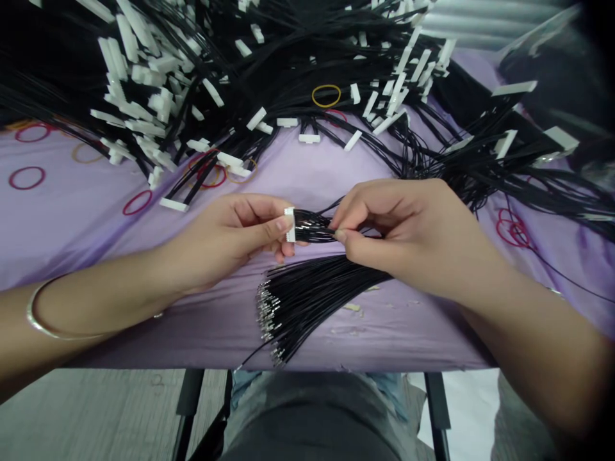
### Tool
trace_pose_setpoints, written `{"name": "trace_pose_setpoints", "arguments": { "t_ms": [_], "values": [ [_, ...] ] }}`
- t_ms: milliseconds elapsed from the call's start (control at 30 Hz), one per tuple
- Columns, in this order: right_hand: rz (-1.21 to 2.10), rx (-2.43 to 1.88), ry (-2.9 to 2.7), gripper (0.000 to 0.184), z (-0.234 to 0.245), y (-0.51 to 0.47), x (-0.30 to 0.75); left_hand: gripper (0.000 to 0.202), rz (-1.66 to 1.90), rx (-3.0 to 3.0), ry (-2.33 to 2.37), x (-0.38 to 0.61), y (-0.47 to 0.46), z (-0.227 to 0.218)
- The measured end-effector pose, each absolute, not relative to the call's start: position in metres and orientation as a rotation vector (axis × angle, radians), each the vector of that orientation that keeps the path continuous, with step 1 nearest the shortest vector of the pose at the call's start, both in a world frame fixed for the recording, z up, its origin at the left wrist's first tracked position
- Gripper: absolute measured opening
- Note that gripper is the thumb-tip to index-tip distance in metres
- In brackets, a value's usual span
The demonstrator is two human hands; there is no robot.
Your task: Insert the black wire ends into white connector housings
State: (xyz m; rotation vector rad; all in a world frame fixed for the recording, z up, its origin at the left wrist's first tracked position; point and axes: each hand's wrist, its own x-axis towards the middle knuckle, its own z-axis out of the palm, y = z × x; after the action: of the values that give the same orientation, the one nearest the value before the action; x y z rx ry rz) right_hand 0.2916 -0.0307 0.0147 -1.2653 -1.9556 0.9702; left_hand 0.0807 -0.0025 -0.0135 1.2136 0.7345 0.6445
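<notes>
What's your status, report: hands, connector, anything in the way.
Left hand pinching white connector. Right hand pinching black wires beside it. Wire bundle on purple cloth, partly hidden by right hand. Nothing seen blocking connector.

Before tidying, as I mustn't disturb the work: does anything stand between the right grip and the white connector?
Only black wires, running from the white connector toward the right grip; the wire bundle lies on the near side.

No text, label, brand, number or sign can be read, on the white plugs (291,233), black wires (317,288) or purple cloth (206,333).
</notes>
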Motion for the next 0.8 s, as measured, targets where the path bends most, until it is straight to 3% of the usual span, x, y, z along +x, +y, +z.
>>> {"name": "trace_pose_setpoints", "arguments": {
  "t_ms": [800],
  "values": [
    [0.948,-1.218,-2.027,0.009,0.0129,-0.0295,0.2904,0.022,0.607,1.422,0.76,0.0797,-0.0031,-0.0117]
  ]
}}
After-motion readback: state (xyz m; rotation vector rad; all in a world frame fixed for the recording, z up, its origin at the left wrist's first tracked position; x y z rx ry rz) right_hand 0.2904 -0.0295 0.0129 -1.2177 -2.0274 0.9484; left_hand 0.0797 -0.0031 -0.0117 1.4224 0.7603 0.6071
